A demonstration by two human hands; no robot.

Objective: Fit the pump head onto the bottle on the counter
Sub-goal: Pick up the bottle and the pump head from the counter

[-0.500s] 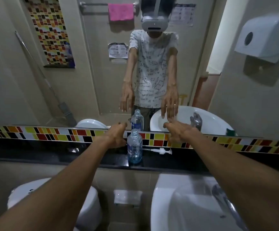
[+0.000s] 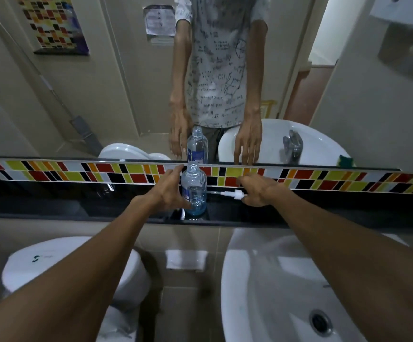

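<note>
A clear plastic bottle [image 2: 194, 191] with a little blue liquid at its bottom stands upright and uncapped on the black counter [image 2: 52, 206]. My left hand [image 2: 168, 191] wraps its left side, fingers curled around the body. The white pump head [image 2: 232, 194] lies flat on the counter to the right of the bottle, its thin tube pointing at the bottle. My right hand [image 2: 259, 191] rests over the pump's right end, fingertips touching it; whether it is gripped is unclear. The mirror above repeats the bottle and both hands.
A strip of coloured tiles [image 2: 348, 180] runs behind the counter under the mirror. Below the counter are a white sink [image 2: 262, 292] at right and a white toilet tank [image 2: 64, 262] at left. A folded white paper [image 2: 187, 260] lies between them.
Both hands have dropped from above the counter. The left hand has closed around the bottle and the right hand has reached the pump head. The camera has tilted down and closer.
</note>
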